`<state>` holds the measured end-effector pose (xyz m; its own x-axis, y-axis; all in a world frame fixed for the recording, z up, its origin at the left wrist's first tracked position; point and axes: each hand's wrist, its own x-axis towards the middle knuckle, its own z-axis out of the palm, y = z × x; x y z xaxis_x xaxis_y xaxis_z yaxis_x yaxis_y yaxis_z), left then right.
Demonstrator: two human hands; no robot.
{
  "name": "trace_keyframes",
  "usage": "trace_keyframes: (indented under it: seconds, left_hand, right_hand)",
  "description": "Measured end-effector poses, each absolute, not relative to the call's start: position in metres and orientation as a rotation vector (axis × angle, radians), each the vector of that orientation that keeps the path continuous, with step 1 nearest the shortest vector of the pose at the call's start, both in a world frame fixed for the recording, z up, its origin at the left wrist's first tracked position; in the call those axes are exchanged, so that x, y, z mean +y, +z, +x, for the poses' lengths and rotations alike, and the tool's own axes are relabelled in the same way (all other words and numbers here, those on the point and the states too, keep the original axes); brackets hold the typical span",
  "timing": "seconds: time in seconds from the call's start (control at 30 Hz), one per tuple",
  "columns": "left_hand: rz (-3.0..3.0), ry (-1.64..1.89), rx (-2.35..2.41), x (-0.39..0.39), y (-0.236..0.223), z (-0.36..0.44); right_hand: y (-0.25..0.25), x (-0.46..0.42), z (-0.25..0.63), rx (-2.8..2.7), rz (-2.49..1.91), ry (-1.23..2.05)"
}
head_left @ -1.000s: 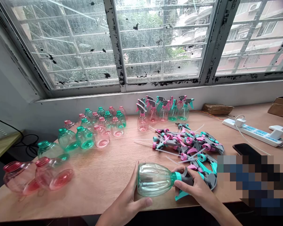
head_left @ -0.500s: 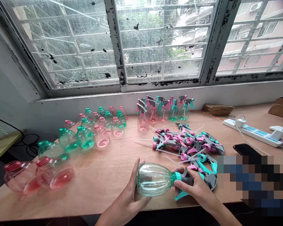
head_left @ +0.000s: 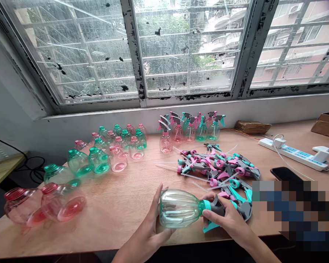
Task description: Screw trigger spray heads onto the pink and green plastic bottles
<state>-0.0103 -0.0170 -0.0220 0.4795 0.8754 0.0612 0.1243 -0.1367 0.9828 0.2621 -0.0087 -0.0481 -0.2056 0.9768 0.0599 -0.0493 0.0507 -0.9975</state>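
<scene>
A clear green spray bottle (head_left: pixel 179 209) lies sideways in the air above the table's front edge, its base to the left. My left hand (head_left: pixel 153 228) is wrapped round the base end, thumb and fingers on either side. On its neck sits a grey and teal trigger sprayer (head_left: pixel 215 209), which my right hand (head_left: pixel 229 215) grips at the collar and head. The teal trigger points down toward me. Just behind my right hand lies a pile of loose trigger sprayers (head_left: pixel 219 164) in pink, teal and grey, with thin clear tubes sticking out.
Open pink and green bottles (head_left: pixel 100 160) stand in rows on the left of the wooden table (head_left: pixel 120 199). Bottles with sprayers fitted (head_left: pixel 190 129) stand by the wall. To the right are a power strip (head_left: pixel 294 153), a black phone (head_left: pixel 286 174) and a cardboard box (head_left: pixel 326 124).
</scene>
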Motion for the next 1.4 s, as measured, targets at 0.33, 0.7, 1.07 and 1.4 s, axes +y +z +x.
trace_keyframes:
  seconds: [0.33, 0.7, 1.07, 1.4]
  left_hand:
    - [1.572, 0.842, 0.886, -0.0169, -0.0200, -0.0086]
    - [1.555, 0.771, 0.936, -0.0158, -0.0249, -0.0134]
    - [1.580, 0.812, 0.929, -0.0194, -0.0177, -0.0103]
    - [1.586, 0.746, 0.941, -0.0149, -0.0215, -0.0144]
  right_hand:
    - [-0.0474, -0.0086, 0.2624, -1.323, -1.022, 1.357]
    - [-0.0476, -0.0083, 0.2614, -1.346, -1.018, 1.358]
    - [-0.0467, -0.0090, 0.2599, -1.337, -1.044, 1.326]
    - [-0.0459, -0.0090, 0.2597, -1.331, -1.029, 1.359]
